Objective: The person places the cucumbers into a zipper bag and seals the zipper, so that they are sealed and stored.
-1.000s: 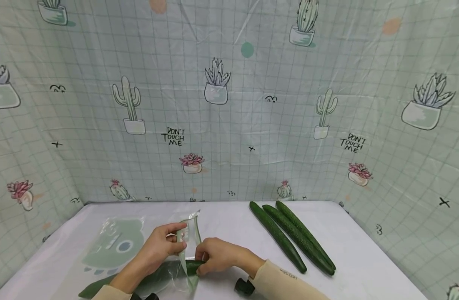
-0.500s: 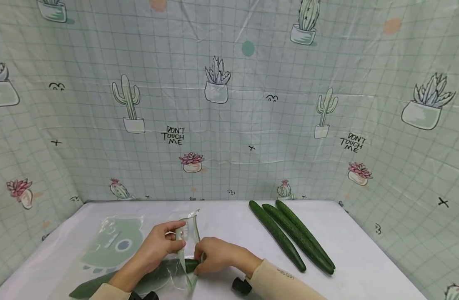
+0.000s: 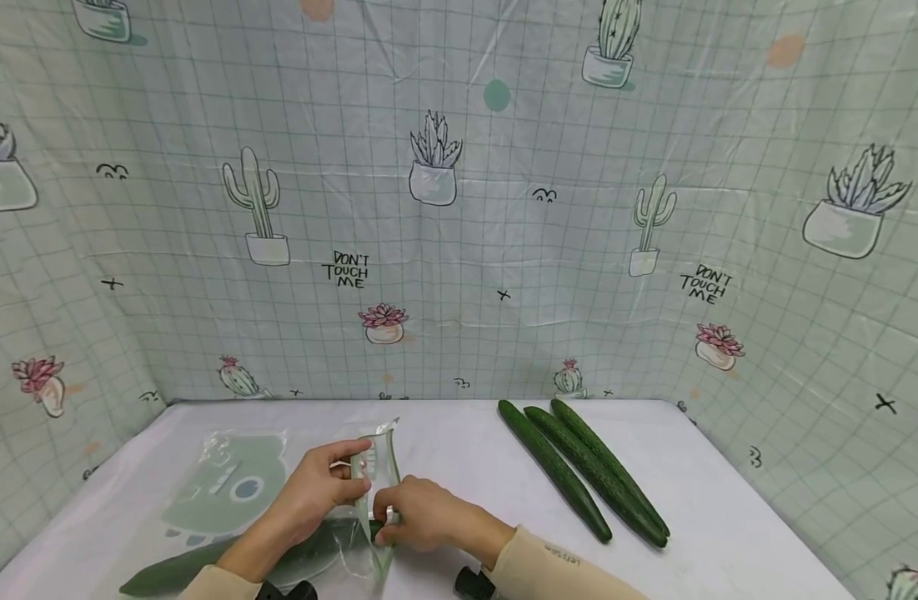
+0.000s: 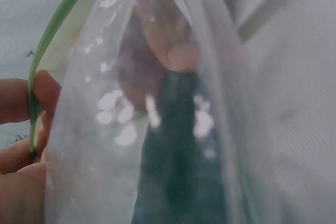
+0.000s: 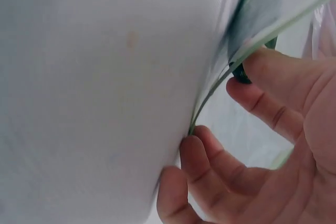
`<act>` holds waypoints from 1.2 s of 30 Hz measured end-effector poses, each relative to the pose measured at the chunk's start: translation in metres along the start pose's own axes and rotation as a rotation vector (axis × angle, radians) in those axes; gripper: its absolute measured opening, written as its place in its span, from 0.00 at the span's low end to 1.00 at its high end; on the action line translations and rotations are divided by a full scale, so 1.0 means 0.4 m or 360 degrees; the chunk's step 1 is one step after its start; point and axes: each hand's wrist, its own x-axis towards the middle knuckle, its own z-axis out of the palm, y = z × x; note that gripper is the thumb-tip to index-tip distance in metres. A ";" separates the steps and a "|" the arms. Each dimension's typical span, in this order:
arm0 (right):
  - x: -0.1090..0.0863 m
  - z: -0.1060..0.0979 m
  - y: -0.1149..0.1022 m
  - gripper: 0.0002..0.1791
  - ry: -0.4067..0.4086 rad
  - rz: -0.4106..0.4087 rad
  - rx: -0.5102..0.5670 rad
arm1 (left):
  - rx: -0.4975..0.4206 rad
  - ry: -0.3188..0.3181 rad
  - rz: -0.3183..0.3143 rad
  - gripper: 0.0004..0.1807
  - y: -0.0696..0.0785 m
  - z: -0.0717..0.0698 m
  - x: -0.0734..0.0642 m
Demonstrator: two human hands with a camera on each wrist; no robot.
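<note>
A clear plastic zip bag with a green cartoon print lies at the left front of the table, its green-edged mouth facing right. My left hand pinches the far side of that mouth and lifts it. Inside the bag is a long cucumber, partly hidden beneath my left forearm. At the opening, my right hand pinches the cucumber's near end between thumb and index finger. The left wrist view shows the cucumber through the shiny film. In the right wrist view, the other fingers reach by the bag's green edge.
Three more cucumbers lie side by side, slanted, on the right half of the white table. A grid-patterned curtain with cactus drawings stands behind and at both sides. A black wrist device sits under the right sleeve.
My right hand has moved left to the bag's mouth, and the cucumber has slid deeper into the bag, its far tip now further left. My left hand keeps its place.
</note>
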 end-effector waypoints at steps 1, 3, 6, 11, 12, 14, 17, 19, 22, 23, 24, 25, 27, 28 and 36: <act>-0.001 0.001 -0.003 0.08 0.0002 0.0032 0.0001 | 0.0002 0.0002 0.0002 0.34 0.000 0.000 0.000; -0.002 0.003 -0.006 0.08 0.0012 0.0067 0.0003 | 0.0003 0.0001 0.0004 0.34 0.001 -0.001 -0.001; -0.003 0.002 -0.005 0.07 -0.0003 0.0058 -0.0001 | 0.0002 -0.0005 -0.0003 0.34 0.000 -0.002 -0.002; 0.005 -0.007 0.005 0.03 -0.0054 -0.0089 -0.0028 | -0.0001 -0.0006 -0.0017 0.35 -0.001 -0.004 -0.003; 0.007 -0.009 0.008 0.03 -0.0059 -0.0121 -0.0027 | 0.0000 -0.0008 -0.0014 0.35 -0.001 -0.004 -0.003; 0.011 -0.010 0.012 0.02 -0.0053 -0.0184 -0.0048 | 0.0001 -0.0009 -0.0003 0.35 -0.001 -0.004 -0.003; 0.014 -0.009 0.017 0.02 -0.0037 -0.0210 -0.0045 | -0.0001 -0.0011 0.0007 0.35 -0.001 -0.005 -0.003; 0.015 -0.008 0.019 0.04 -0.0026 -0.0205 -0.0042 | -0.0002 -0.0010 0.0009 0.35 -0.001 -0.004 -0.003; 0.016 -0.009 0.021 0.04 -0.0036 -0.0194 -0.0026 | -0.0001 -0.0003 0.0011 0.35 0.000 -0.003 -0.004; 0.016 -0.010 0.021 0.04 -0.0042 -0.0187 -0.0022 | 0.0000 0.0000 0.0012 0.35 0.000 -0.002 -0.004; 0.016 -0.012 0.022 0.03 -0.0051 -0.0176 -0.0010 | -0.0001 0.0001 0.0011 0.35 0.000 -0.002 -0.004; 0.016 -0.013 0.022 0.02 -0.0058 -0.0162 0.0003 | -0.0002 0.0005 0.0012 0.35 0.000 -0.002 -0.004; 0.015 -0.014 0.023 0.02 -0.0064 -0.0126 0.0032 | -0.0002 0.0010 0.0009 0.35 -0.001 -0.001 -0.003; 0.015 -0.014 0.023 0.02 -0.0059 -0.0106 0.0039 | -0.0003 0.0011 0.0006 0.35 0.000 -0.001 -0.003; 0.019 -0.006 0.023 0.03 -0.0040 0.0008 0.0043 | 0.0005 0.0027 0.0002 0.35 0.000 0.003 -0.002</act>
